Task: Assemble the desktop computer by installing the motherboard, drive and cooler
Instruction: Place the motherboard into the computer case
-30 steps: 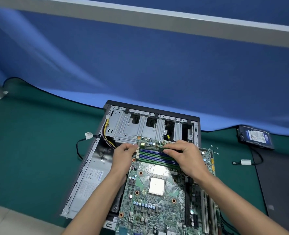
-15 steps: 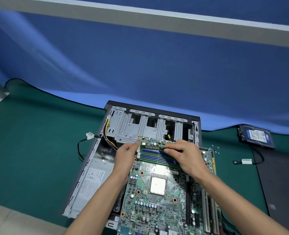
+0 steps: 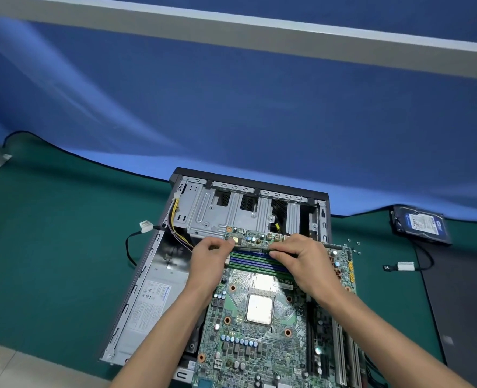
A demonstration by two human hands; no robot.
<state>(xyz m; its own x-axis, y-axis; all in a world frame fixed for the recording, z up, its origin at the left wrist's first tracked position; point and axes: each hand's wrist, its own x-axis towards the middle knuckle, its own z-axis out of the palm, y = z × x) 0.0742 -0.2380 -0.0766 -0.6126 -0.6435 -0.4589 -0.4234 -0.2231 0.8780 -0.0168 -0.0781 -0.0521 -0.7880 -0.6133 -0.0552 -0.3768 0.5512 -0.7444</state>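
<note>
Left hand [image 3: 208, 254]: our fingers pinch the RAM stick [image 3: 255, 249] at its left end.
Right hand [image 3: 304, 261]: fingers curled on the stick's right part.
Motherboard [image 3: 259, 317]: lies over the open case [image 3: 148, 289], w/ RAM slots at far end.
Drive [image 3: 420, 224]: on worktop [image 3: 50, 247], far right, well apart from case.

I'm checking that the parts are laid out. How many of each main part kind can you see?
Computer case: 1
Motherboard: 1
Hard drive: 1
Power supply: 1
Total: 4
</note>
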